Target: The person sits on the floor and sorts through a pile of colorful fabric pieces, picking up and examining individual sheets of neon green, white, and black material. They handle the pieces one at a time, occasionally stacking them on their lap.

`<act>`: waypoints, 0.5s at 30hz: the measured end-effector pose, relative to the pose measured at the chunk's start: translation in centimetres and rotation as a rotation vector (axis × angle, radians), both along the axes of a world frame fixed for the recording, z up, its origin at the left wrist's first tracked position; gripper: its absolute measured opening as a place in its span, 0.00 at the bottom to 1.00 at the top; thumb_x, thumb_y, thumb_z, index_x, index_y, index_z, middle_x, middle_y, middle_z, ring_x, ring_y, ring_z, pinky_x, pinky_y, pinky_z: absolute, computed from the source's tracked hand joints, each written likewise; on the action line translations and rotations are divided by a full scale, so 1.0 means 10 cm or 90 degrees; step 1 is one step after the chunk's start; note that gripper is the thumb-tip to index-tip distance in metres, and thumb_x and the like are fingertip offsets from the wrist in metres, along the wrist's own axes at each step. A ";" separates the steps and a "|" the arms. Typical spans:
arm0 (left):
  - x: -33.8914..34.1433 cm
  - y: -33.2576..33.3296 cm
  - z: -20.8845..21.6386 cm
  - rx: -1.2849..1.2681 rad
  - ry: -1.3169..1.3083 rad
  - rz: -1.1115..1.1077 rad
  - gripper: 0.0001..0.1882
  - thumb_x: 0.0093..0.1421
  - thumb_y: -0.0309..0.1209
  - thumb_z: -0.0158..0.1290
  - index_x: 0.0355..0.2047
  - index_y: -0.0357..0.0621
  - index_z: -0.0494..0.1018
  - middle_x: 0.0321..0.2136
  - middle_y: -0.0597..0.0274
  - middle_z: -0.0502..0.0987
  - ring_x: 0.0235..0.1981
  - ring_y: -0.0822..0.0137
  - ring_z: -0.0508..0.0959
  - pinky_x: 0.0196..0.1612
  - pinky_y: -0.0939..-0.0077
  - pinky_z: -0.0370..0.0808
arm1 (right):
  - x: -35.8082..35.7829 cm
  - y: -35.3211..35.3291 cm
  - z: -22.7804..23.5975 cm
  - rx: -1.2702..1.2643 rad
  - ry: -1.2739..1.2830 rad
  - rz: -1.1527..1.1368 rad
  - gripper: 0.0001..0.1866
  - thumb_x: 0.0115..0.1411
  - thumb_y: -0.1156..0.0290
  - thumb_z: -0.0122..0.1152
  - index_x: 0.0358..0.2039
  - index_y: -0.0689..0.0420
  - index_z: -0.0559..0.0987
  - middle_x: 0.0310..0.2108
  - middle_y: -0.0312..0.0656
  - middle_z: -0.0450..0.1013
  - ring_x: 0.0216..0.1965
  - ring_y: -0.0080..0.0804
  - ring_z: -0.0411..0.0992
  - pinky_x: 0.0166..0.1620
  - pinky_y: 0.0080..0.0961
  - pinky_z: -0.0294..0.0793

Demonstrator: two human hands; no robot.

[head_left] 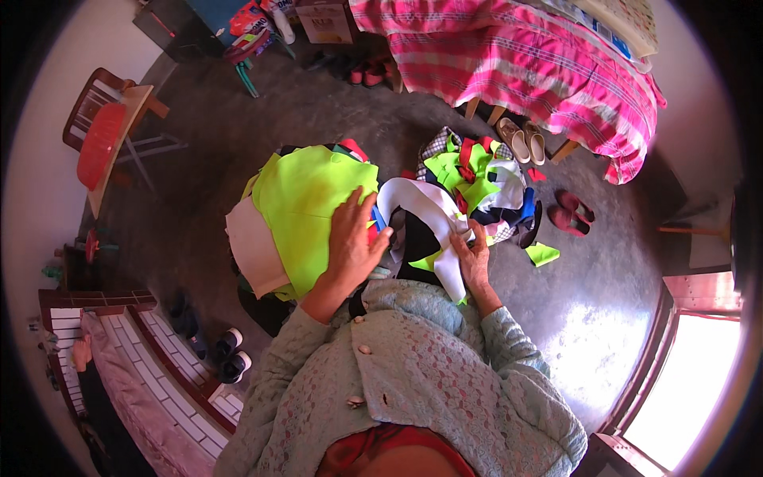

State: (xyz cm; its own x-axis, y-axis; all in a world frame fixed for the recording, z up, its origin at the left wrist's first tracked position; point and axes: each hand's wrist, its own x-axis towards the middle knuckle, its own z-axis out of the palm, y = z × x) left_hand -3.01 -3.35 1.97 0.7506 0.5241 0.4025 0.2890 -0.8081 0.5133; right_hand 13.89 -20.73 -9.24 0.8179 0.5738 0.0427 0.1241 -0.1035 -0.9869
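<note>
A curved white fabric strip (447,270) hangs over my lap, its lower end pinched between the thumb and fingers of my right hand (474,258). Its upper part arcs left toward my left hand (352,242), whose fingers are stretched out and apart. That hand lies against the edge of a stack of lime-green fabric pieces (306,207), with a pale cream piece (254,246) sticking out on the left. Black cloth (420,242) shows inside the strip's curve, along with a small lime scrap. What lies under my left palm is hidden.
Beyond my right hand is a heap of mixed fabric scraps (477,187); one lime scrap (542,254) lies apart on the floor. Beige shoes (514,141) and dark red shoes (571,213) stand near a bed with a pink plaid cover (517,56). A wooden chair (99,111) is far left.
</note>
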 end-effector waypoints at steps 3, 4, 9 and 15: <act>0.23 -0.08 -0.19 -0.058 -0.008 -0.061 0.29 0.46 0.26 0.57 0.50 0.38 0.64 0.49 0.44 0.66 0.48 0.45 0.66 0.50 0.57 0.63 | -0.01 -0.01 -0.04 0.037 0.034 0.011 0.21 0.53 0.71 0.60 0.47 0.63 0.69 0.48 0.43 0.63 0.49 0.32 0.62 0.50 0.24 0.63; 0.33 -0.09 -0.26 -0.068 -0.004 -0.086 0.28 0.44 0.25 0.57 0.48 0.39 0.65 0.47 0.44 0.67 0.46 0.45 0.67 0.47 0.56 0.65 | 0.01 -0.05 -0.09 0.018 0.083 0.014 0.23 0.54 0.71 0.60 0.50 0.63 0.68 0.50 0.43 0.62 0.51 0.32 0.61 0.52 0.23 0.62; 0.74 -0.16 -0.38 0.021 0.014 -0.196 0.25 0.43 0.23 0.54 0.45 0.40 0.67 0.43 0.51 0.66 0.47 0.52 0.68 0.45 0.59 0.65 | 0.09 -0.02 -0.36 0.067 0.004 0.025 0.19 0.56 0.75 0.58 0.47 0.59 0.67 0.42 0.34 0.62 0.40 0.23 0.62 0.42 0.19 0.64; 1.02 -0.18 -0.73 0.081 0.180 -0.208 0.19 0.49 0.27 0.49 0.44 0.43 0.68 0.50 0.51 0.64 0.50 0.54 0.66 0.45 0.60 0.65 | 0.03 -0.02 0.06 -0.050 -0.154 0.030 0.19 0.50 0.72 0.61 0.42 0.59 0.69 0.41 0.44 0.66 0.45 0.38 0.63 0.52 0.31 0.60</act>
